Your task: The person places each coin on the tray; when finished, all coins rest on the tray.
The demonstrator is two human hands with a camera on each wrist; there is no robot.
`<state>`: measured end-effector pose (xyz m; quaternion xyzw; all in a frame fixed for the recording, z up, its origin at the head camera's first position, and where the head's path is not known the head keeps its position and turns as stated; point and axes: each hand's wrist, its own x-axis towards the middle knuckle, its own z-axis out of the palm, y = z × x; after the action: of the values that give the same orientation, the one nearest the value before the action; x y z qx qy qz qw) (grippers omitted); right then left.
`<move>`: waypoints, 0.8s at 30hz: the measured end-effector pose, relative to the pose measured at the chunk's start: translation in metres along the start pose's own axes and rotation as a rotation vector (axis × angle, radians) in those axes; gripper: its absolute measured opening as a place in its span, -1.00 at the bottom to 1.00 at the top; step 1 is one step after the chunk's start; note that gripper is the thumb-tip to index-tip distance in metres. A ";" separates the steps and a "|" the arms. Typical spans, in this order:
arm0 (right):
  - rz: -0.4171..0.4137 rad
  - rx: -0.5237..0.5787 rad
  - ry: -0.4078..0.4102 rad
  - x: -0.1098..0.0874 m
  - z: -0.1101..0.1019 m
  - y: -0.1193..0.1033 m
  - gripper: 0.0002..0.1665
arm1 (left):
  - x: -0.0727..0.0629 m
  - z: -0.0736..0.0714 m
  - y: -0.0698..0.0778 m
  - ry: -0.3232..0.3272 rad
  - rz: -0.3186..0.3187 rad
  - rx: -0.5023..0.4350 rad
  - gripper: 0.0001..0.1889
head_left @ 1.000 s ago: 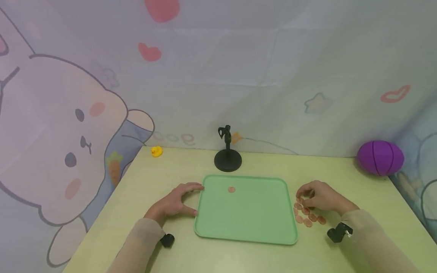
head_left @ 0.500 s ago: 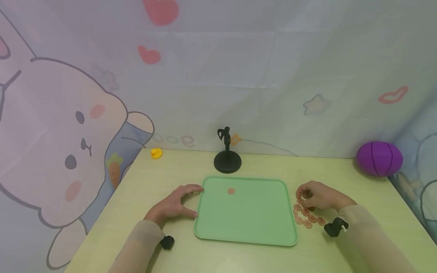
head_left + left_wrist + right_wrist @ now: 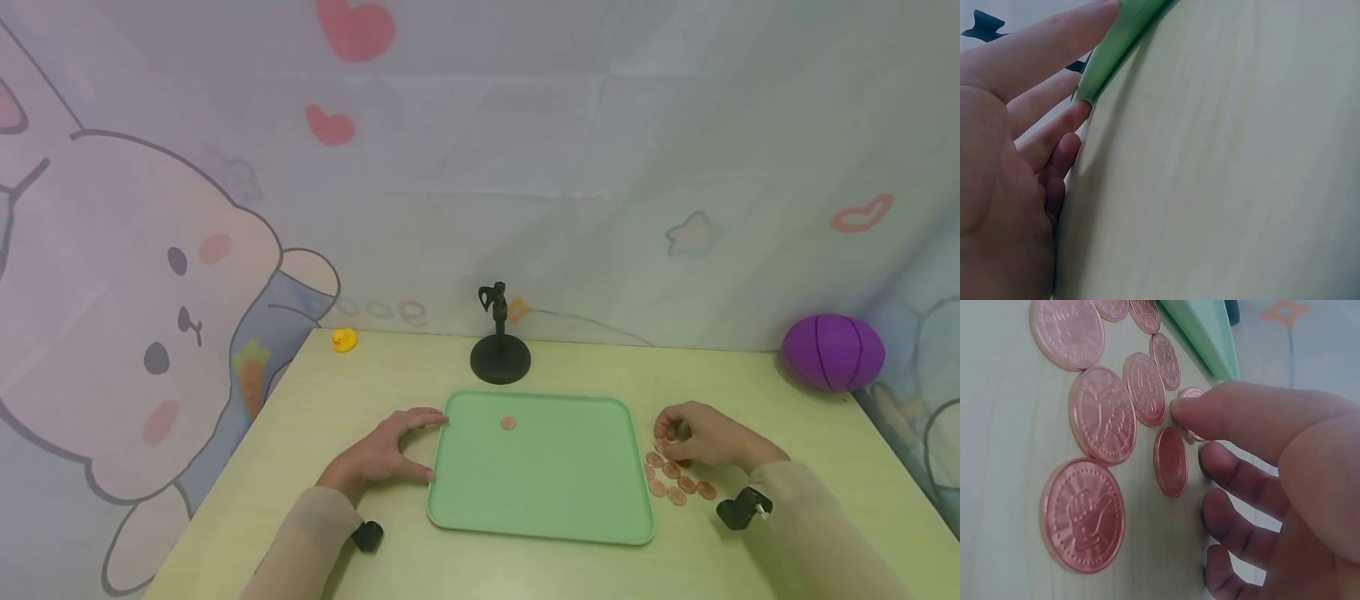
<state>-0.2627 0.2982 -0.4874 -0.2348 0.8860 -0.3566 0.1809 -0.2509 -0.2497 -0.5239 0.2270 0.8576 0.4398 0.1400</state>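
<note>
I see copper coins (image 3: 1083, 515) ringed with raised dots, a green tray (image 3: 540, 475) and, at the far corners of the pale yellow table (image 3: 405, 358), a yellow toy duck (image 3: 344, 340) and a dark-lined purple ball (image 3: 833, 352).

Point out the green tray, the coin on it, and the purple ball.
Green tray (image 3: 542, 472): head view, bare floor.
Coin (image 3: 508, 423): head view, face centre.
Purple ball (image 3: 833, 352): head view, middle of visible side.

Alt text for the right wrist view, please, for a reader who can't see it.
A right hand has its thumb across a copper-coloured coin, partly hidden, so whether it is pinched cannot be told. More copper-coloured coins, some embossed with a hand, lie on the pale tabletop beside the edge of a green tray.
</note>
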 end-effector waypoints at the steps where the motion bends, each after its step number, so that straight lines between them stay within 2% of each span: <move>1: 0.003 -0.004 0.007 0.000 0.000 0.001 -0.88 | 0.000 0.000 0.000 0.000 0.000 0.000 -0.13; 10: 0.030 -0.058 0.073 0.000 0.004 -0.003 -0.84 | 0.000 0.000 0.000 0.001 0.011 0.023 -0.13; 24: 0.021 0.019 0.064 0.000 0.002 -0.006 -0.87 | 0.000 -0.001 -0.001 -0.004 0.014 0.039 -0.12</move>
<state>-0.2600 0.2939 -0.4846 -0.2125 0.8902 -0.3705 0.1584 -0.2521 -0.2509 -0.5245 0.2365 0.8641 0.4235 0.1342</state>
